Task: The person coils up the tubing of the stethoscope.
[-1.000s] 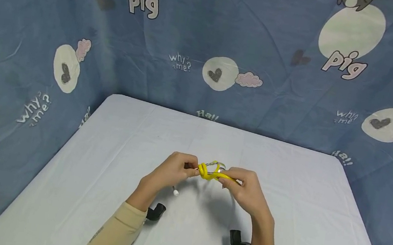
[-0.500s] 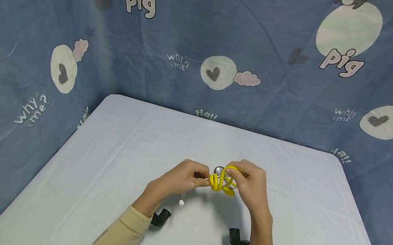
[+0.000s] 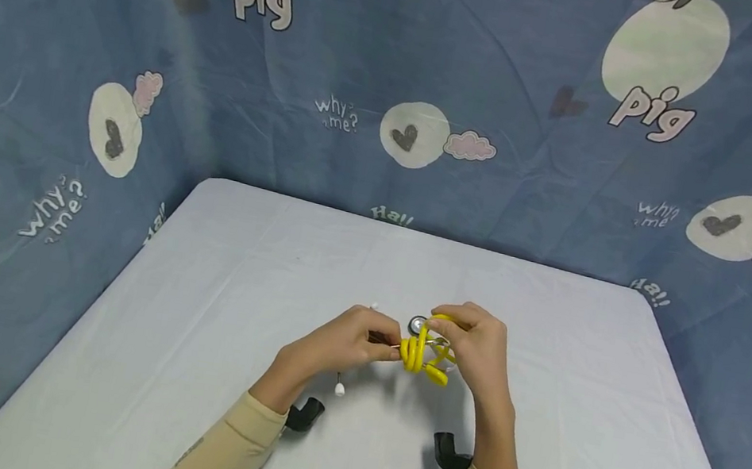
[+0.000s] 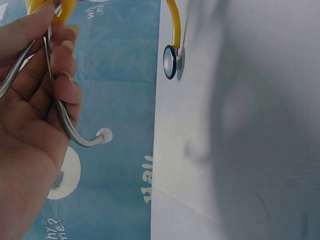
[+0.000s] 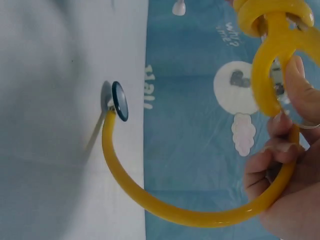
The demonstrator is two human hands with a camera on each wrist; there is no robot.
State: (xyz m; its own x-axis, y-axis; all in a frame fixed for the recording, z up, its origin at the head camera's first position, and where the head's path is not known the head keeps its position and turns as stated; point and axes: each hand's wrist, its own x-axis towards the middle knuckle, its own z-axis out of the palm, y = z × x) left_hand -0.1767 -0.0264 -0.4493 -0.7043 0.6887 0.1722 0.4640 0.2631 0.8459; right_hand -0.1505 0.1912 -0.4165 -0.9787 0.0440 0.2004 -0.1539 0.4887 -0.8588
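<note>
A stethoscope with yellow tubing [image 3: 411,354] is held between both hands, above the white table. My left hand [image 3: 348,340] grips its metal ear tubes [image 4: 62,115], with thumb and fingers close to the yellow coils. One white ear tip [image 3: 340,390] sticks out below that hand. Several turns of tubing wrap around the metal tubes. On the other side, my right hand [image 3: 475,349] pinches the tubing. From its fingers, a free length [image 5: 185,217] curves away to the round chest piece [image 5: 120,101], which hangs at the tubing's end. Part of the tubing is hidden behind the right fingers.
White cloth covers the table [image 3: 272,252]. A blue printed curtain [image 3: 346,38] stands along its back and left sides. Black curved mounts [image 3: 451,457] sit at both wrists, low over the table.
Over the last second, my left hand has shifted right and my right hand has risen, lifting the tubing into a loop. Since half a second ago the coils sit closer together.
</note>
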